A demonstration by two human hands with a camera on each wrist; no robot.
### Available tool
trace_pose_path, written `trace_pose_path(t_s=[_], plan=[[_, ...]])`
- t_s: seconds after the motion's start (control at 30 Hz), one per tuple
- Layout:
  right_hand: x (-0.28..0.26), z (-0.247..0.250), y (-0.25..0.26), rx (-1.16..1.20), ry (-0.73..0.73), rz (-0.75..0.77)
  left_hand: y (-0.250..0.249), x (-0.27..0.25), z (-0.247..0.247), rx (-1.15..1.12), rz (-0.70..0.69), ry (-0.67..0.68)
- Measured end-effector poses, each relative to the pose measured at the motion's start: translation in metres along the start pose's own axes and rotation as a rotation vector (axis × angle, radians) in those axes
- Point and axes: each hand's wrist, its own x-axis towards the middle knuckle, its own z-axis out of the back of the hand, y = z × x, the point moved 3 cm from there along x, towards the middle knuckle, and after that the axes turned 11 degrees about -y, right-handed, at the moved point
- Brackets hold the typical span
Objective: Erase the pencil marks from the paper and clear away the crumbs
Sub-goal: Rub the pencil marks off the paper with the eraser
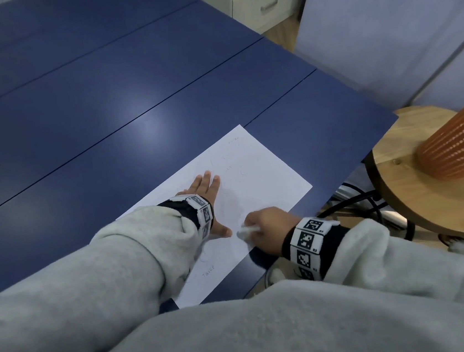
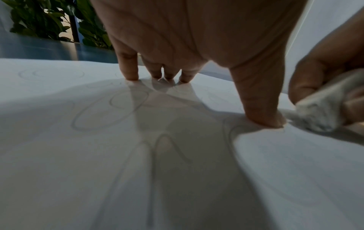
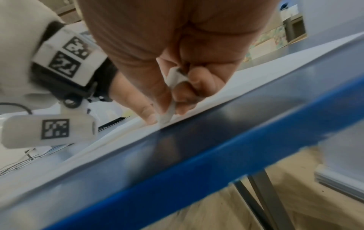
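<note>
Table [image 1: 101, 104] first: broad, dark blue, seamed in long planks, and the paper [image 1: 268, 177] lies near its right corner. Paper is a white sheet whose long axis runs diagonally, from the near edge by the person's body up toward the far right corner, its right long side lying just inside the table's edge. Faint pencil loops [image 2: 110, 109] and lettering show across it, clearest in the left wrist view.

Beside the table, a round wooden stool [image 1: 419, 206] carries an orange mesh basket [image 1: 461, 144] tipped on its side.

Now the hands. Left hand [image 1: 208, 204] is spread flat on the sheet, fingers straight and pointing up the page, thumb stuck out toward the other hand; fingertips [image 2: 130, 76] press the paper down. Right hand [image 1: 268, 226] sits at the sheet's right edge, fingers curled tight and pinching the eraser [image 1: 247, 230]. Eraser is a small white piece, worn and grey at the tip, its long axis pointing leftward at the left thumb, its tip on the paper and close beside that thumb, maybe touching, though the blur makes it hard to call. Crumbs are too small to make out.
</note>
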Motion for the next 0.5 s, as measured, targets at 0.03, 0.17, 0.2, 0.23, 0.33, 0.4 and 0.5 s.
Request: trace_pose_path(t_s=[0.03,0.17,0.2,0.23,0.33,0.4,0.5], plan=[[-0.003,-0.002,0.002,-0.023,0.024,0.040,0.000,0.000,0.000,0.002,0.000,0.002],[0.008,0.015,-0.013,0.021,-0.073,-0.086,-0.001,-0.002,0.001,0.006,0.002,0.002],[0.009,0.017,-0.016,0.040,-0.105,-0.115,-0.001,-0.002,0.002,0.006,0.002,0.003],[0.006,0.016,-0.015,0.043,-0.107,-0.110,-0.002,-0.003,0.002,0.006,0.002,0.005],[-0.001,0.003,-0.007,-0.009,-0.020,0.015,-0.003,-0.002,0.004,0.015,0.006,0.014],[0.003,0.006,-0.012,0.013,-0.017,-0.026,-0.003,-0.002,0.004,0.016,0.006,0.013],[0.012,0.019,-0.023,0.032,-0.104,-0.140,-0.002,-0.003,0.002,0.007,0.006,-0.002]])
